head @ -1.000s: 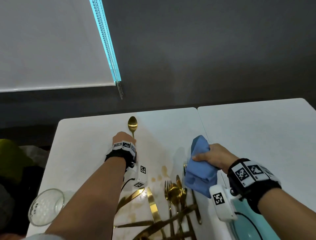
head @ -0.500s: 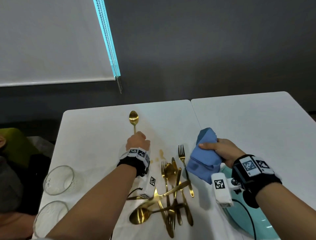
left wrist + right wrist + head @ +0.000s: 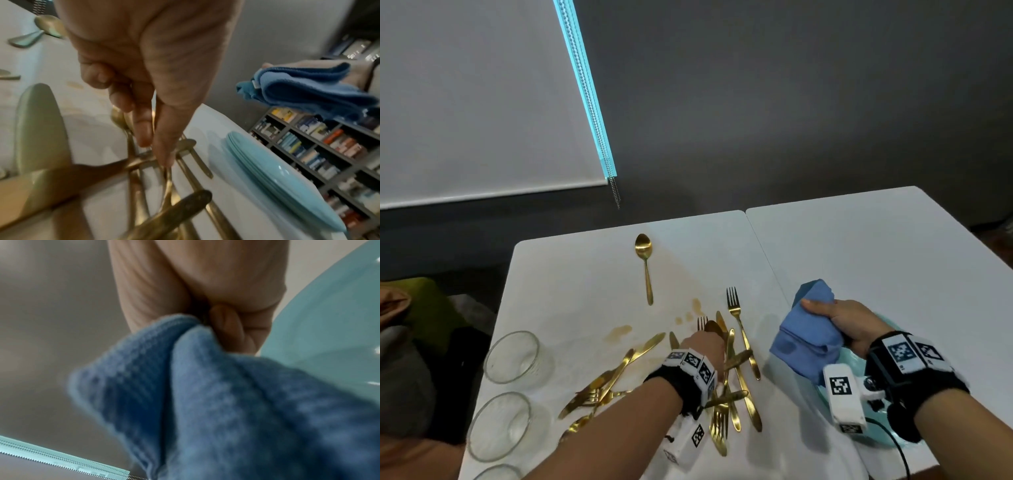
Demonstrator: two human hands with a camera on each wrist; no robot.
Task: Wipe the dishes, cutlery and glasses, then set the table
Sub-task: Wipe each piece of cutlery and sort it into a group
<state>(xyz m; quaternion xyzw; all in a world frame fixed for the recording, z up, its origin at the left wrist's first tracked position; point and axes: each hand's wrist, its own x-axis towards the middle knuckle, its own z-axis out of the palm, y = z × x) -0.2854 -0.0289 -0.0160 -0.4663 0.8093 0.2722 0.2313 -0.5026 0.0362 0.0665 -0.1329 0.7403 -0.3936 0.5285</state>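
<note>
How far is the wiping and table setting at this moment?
Early stage. One gold spoon lies apart, apparently set aside. The left hand reaches into the cutlery pile; the right hand holds the blue cloth. The glasses and plates look untouched.

Bare forearms, black wristbands [image 3: 914,373] with square-code tags, white camera boxes [image 3: 844,394], perhaps cabled

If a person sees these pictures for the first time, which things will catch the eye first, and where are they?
Probably the heap of gold cutlery lying crossed at the near middle of the white table, where the left hand reaches in. Next, the blue cloth gripped by the right hand above the turquoise plates at the right. One gold spoon lies alone farther back.
</note>
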